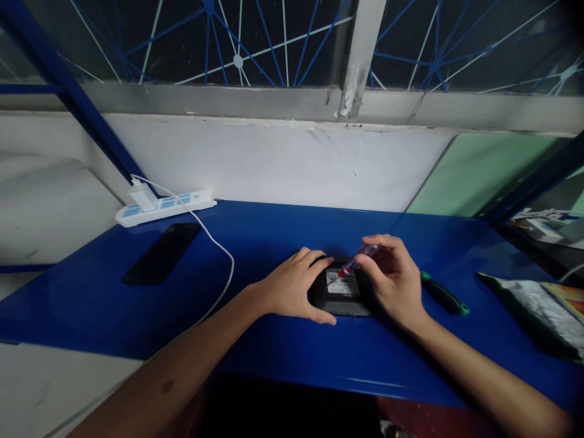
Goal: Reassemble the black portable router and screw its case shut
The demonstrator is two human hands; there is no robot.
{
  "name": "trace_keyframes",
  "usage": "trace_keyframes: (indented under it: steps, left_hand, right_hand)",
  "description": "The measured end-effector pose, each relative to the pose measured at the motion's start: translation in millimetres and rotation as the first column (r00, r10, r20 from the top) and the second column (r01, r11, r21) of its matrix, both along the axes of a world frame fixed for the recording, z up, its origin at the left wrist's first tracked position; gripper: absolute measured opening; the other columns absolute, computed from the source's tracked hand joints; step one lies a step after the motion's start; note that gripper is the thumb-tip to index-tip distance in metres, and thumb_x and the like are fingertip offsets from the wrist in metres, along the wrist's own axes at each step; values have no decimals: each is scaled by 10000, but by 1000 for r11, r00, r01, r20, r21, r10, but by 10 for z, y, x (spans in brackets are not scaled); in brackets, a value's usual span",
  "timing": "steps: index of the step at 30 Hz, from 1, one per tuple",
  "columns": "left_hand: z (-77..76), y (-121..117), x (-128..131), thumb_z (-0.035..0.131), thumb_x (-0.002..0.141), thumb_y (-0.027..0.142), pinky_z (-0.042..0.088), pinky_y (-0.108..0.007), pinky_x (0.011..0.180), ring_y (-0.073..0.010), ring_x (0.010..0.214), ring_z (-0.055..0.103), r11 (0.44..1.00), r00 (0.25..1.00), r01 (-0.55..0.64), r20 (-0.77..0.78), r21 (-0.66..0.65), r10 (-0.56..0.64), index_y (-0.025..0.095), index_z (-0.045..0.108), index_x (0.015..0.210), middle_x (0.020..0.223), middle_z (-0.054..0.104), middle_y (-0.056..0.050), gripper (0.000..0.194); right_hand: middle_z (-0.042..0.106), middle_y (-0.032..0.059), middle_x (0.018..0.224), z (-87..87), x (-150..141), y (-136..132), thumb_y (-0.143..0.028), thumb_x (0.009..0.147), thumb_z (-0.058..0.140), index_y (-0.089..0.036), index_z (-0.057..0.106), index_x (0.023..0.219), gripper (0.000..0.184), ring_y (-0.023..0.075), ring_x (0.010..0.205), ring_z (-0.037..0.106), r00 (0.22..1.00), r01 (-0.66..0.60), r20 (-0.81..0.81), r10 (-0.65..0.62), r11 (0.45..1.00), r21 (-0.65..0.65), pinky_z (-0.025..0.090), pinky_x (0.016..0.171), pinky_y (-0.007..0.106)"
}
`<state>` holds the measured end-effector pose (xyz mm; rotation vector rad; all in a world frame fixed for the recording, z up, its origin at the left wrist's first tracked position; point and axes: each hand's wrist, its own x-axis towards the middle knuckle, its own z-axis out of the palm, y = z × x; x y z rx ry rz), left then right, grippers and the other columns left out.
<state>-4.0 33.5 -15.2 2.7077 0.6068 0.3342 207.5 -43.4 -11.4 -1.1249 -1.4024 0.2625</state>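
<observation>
A flat black box-shaped device (349, 306) lies on the blue table, with a white printed label (349, 283) on its upper face. My left hand (298, 286) grips its left side, fingers along the far edge and thumb at the near edge. Between the thumb and fingers of my right hand (396, 281) is a screwdriver (365, 252) with a clear handle and a red collar. Its thin shaft slants down to the left, the tip at the left part of the device by the label. Whether a screw sits under the tip cannot be made out.
Right of my right hand lies a green-and-black handled tool (444, 294). A shiny plastic packet (538, 310) is at the far right. On the left are a black phone (162, 253), a white power strip (166, 208) and a white cable (219, 243). A wall borders the table's back.
</observation>
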Motion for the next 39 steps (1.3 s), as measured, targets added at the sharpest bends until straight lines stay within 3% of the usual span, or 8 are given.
trace_keyframes:
  steps: [5,8,15,21,24,33,39]
  left_hand:
    - [16,-4,7,737,647,809,382,-575,1136,-403,1330,444,1000,1000,5,12,-17,-4,169,427,1511,1490,475,-191,1120]
    - [19,-5,9,733,654,804,380,-585,1134,-400,1321,451,1000,1000,8,26,-21,-8,198,406,1528,1487,478,-177,1112]
    - [19,-7,10,738,641,816,390,-572,1129,-401,1320,451,1000,1000,-3,13,-26,3,179,445,1497,1473,489,-186,1107]
    - [28,-15,4,749,654,805,384,-537,1141,-383,1314,456,1000,1000,7,19,-16,-7,186,424,1512,1482,485,-169,1107]
    - [13,-11,2,735,660,812,379,-556,1137,-393,1325,448,1000,1000,2,24,-18,-2,205,414,1520,1487,481,-168,1100]
    - [6,-8,3,733,649,824,388,-555,1146,-394,1320,459,1000,1000,1,17,-6,-1,158,451,1491,1473,496,-185,1111]
    - [14,-12,-4,729,658,826,325,-566,1197,-407,1375,429,1000,1000,3,-5,-19,-3,144,430,1505,1510,469,-195,1128]
  right_hand:
    - [716,40,1089,14,-47,-68,-290,934,665,-308,558,1290,372,186,908,733,991,-95,-106,86,992,-83,627,822,384]
    - [707,60,1193,8,-56,-96,-288,969,601,-311,535,1314,352,193,939,741,987,-137,-99,125,984,-118,628,855,414]
    - [631,13,983,-11,-39,-48,-289,918,682,-308,605,1171,266,166,849,683,999,-45,-10,44,999,-19,619,735,336]
    - [688,64,1151,2,-57,-81,-296,960,617,-304,522,1305,358,190,916,731,989,-128,-96,117,985,-117,634,825,399]
    - [678,74,1197,1,-48,-87,-308,976,581,-301,505,1311,343,179,876,729,987,-149,-74,140,979,-141,639,785,385]
    - [622,30,1049,-2,-15,-54,-341,965,607,-307,548,1261,303,158,812,669,997,-76,-6,76,987,-145,584,733,352]
    - [635,8,978,-2,4,-22,-344,957,628,-308,590,1166,215,153,765,663,999,-35,-18,33,992,-121,577,719,345]
